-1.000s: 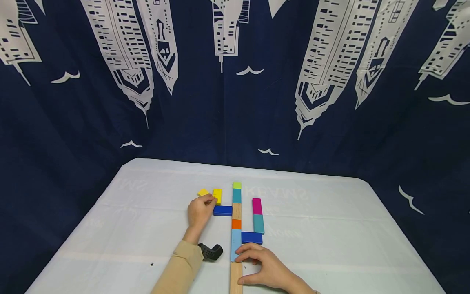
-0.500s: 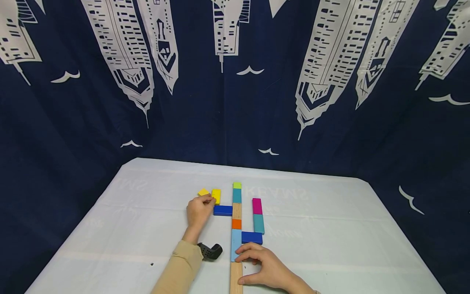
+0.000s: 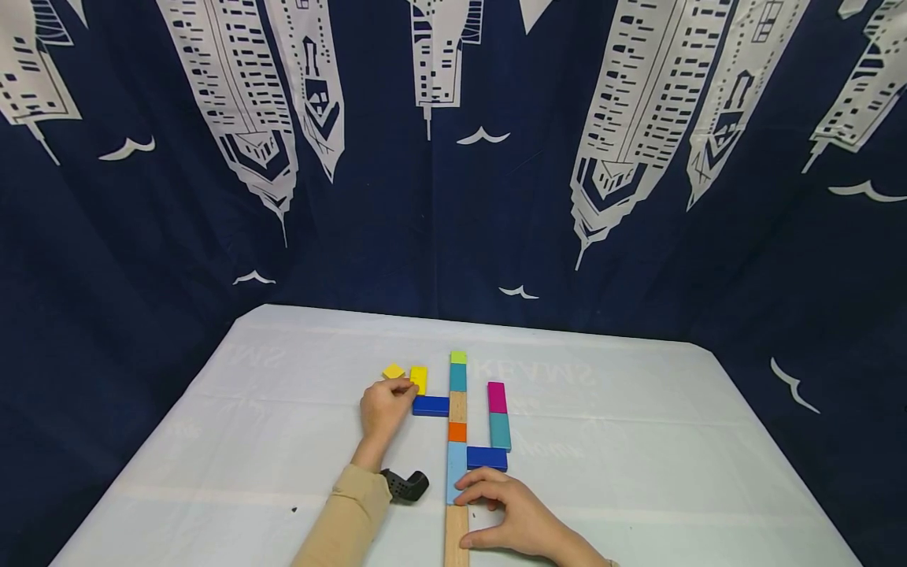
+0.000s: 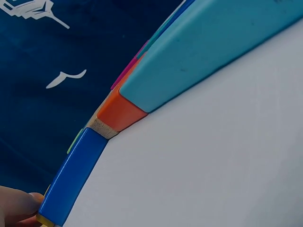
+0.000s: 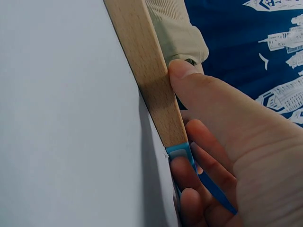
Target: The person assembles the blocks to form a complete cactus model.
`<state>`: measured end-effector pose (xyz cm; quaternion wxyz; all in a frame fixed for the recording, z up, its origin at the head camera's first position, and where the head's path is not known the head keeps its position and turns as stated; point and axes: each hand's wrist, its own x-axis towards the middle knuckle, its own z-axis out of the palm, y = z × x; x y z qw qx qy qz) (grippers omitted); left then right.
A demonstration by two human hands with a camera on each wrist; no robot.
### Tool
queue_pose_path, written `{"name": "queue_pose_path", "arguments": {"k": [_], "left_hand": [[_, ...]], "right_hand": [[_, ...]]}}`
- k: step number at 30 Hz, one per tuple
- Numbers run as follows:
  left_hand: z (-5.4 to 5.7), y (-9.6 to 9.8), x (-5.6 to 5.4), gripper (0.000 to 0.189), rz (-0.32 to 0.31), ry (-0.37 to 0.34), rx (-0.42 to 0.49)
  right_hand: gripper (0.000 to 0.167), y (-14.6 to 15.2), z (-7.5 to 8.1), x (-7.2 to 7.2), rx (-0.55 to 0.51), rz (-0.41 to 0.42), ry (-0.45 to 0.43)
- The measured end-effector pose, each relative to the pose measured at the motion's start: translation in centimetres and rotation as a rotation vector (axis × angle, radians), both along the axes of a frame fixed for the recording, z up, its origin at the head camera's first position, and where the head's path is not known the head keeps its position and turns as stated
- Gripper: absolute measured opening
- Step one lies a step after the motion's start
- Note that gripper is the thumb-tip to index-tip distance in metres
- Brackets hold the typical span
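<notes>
My left hand (image 3: 385, 408) pinches the near left corner of a yellow block (image 3: 420, 378), which stands against the far side of a dark blue block (image 3: 431, 406). The left wrist view shows fingertips (image 4: 32, 203) at that blue block's outer end, and the hand is mostly out of frame. My right hand (image 3: 513, 513) rests along the near part of a central row, its thumb on a long wooden block (image 3: 456, 539) and its fingers by a light blue block (image 3: 456, 465). Orange (image 3: 457, 431), wooden (image 3: 457, 407), teal (image 3: 458, 377) and lime (image 3: 458, 357) blocks continue the row away from me.
Right of the row, a second dark blue block (image 3: 486, 458) joins a teal block (image 3: 499, 431) and a magenta block (image 3: 497, 397). A yellow diamond-shaped piece (image 3: 393, 371) lies beyond my left hand. A black wrist device (image 3: 407, 486) sits on the left sleeve. White cloth (image 3: 638, 472) covers the table.
The yellow block in my left fingers shifts slightly left, then back right and a little nearer the dark blue block. My right hand keeps its place.
</notes>
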<state>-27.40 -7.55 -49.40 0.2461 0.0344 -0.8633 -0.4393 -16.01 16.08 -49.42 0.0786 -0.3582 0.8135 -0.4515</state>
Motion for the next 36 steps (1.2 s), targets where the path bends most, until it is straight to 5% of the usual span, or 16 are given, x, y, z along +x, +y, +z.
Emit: {"name": "queue_pose_path", "arguments": {"k": [23, 32, 36], "left_hand": [[-0.01, 0.10, 0.00, 0.011, -0.020, -0.013, 0.010], [0.24, -0.25, -0.58, 0.011, 0.155, 0.148, 0.150], [0.31, -0.75, -0.89, 0.024, 0.215, 0.053, 0.242]], "right_hand": [[0.032, 0.05, 0.01, -0.06, -0.001, -0.003, 0.013], [0.033, 0.02, 0.02, -0.03, -0.002, 0.000, 0.008], [0.033, 0.06, 0.00, -0.06, 0.001, 0.003, 0.011]]}}
